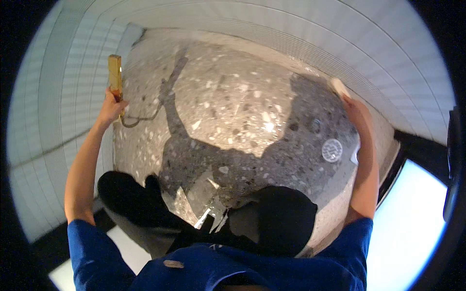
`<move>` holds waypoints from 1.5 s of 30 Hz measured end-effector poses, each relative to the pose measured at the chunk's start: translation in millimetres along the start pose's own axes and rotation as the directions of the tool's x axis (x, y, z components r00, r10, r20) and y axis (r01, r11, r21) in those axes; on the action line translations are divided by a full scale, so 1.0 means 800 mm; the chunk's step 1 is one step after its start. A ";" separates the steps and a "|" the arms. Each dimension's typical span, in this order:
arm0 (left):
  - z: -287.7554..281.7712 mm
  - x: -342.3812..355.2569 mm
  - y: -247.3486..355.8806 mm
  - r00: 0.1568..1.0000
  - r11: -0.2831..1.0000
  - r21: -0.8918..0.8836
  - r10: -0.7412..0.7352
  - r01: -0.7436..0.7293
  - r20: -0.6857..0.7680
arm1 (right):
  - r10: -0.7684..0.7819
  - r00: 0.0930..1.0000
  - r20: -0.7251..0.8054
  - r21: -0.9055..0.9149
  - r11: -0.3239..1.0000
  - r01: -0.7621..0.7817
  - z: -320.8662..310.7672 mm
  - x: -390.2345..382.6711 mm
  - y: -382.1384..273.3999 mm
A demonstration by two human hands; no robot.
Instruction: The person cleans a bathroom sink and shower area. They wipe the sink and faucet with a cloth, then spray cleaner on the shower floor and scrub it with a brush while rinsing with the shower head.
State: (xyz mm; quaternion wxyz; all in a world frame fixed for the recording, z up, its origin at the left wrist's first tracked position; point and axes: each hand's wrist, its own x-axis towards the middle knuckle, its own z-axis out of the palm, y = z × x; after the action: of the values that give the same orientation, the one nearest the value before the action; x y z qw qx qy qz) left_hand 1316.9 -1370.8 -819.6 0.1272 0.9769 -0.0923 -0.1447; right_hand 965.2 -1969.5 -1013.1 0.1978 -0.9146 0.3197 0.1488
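Observation:
My left hand (pixel 110 107) grips a gold rectangular handheld shower head (pixel 115 72) upright by the left tiled wall, with a hose (pixel 130 123) looping below it. A faint mist shows near the far end of the floor. At the foot of the far wall, my right hand (pixel 357 111) is closed on a pale object (pixel 340 87), perhaps a brush; its exact kind is unclear. The speckled grey floor (pixel 223 97) is wet and shiny, crossed by my shadow. A round metal drain (pixel 332 150) lies left of my right forearm.
Pale tiled walls (pixel 58 97) enclose the floor on the left and far sides. My dark-clad knees (pixel 267 218) are bent at the lower middle. A pale curb (pixel 388 145) runs at the right, beside a dark edge and a bright area (pixel 405 223).

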 end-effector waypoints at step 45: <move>0.197 -0.074 -0.110 0.215 0.948 -0.318 0.317 -0.033 0.924 | 0.275 0.938 0.213 -0.082 0.961 -0.263 0.240 -0.579 -0.422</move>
State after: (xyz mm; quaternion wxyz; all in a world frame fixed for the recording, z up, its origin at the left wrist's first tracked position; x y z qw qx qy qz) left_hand 1225.4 -1309.4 -973.9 0.1701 0.6387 -0.2439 -0.7097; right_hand 806.1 -1396.2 -906.7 0.1862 -0.8448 0.4135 0.2840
